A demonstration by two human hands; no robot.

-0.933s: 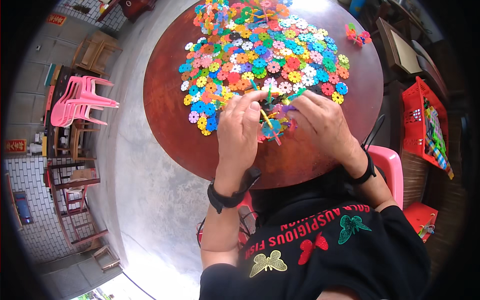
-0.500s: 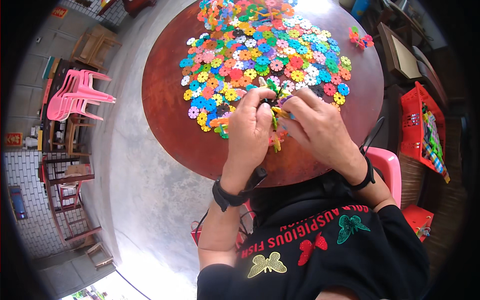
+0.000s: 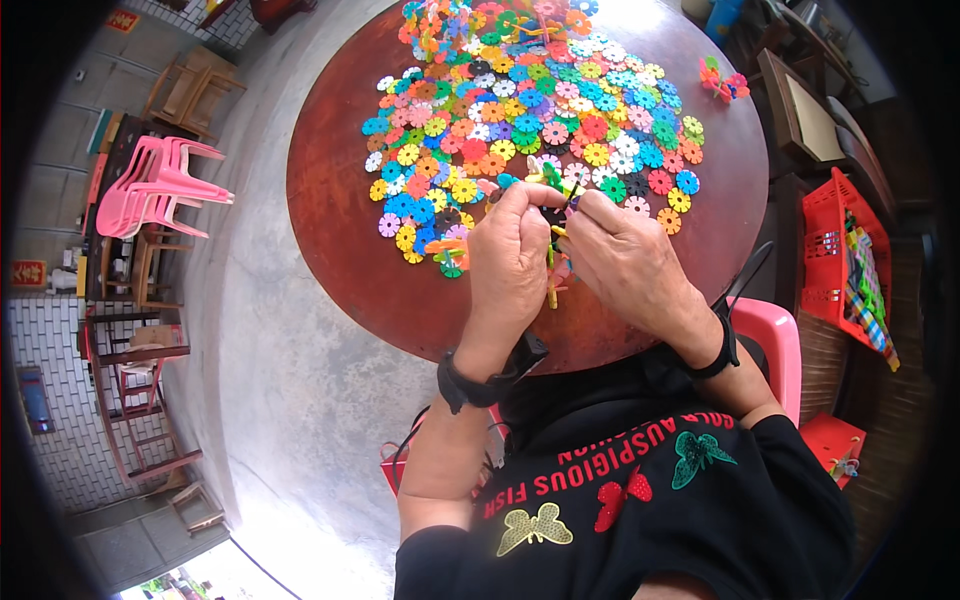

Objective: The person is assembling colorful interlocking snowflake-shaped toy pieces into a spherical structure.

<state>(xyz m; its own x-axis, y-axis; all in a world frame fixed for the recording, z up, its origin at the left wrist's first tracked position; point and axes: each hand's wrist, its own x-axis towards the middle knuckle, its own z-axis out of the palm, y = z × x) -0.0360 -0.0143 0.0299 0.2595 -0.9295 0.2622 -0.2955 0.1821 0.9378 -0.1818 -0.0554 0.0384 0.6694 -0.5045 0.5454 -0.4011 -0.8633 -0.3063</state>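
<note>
My left hand (image 3: 510, 255) is closed around a small cluster of interlocking plastic flower discs (image 3: 553, 290), in green, yellow and other colours. Much of that cluster is hidden behind my fingers. Close beside it, my right hand (image 3: 640, 265) pinches a dark purple disc (image 3: 572, 203) against the cluster, its fingertips nearly meeting those of the left hand. Just beyond both hands, loose flower discs (image 3: 500, 148) of many colours cover much of the round table (image 3: 345, 220). Another joined orange and green group (image 3: 449, 258) lies left of my left hand.
Larger joined disc builds (image 3: 440, 32) stand at the table's far side, and a small pink one (image 3: 722, 82) at its far right. A red plastic basket (image 3: 820, 240) sits to the right. Pink stools (image 3: 155, 185) are stacked at left; a pink chair (image 3: 775, 335) is near my right arm.
Both hands have turned slightly and stay close together at the cluster. My right fingers have drawn a little nearer to the left ones.
</note>
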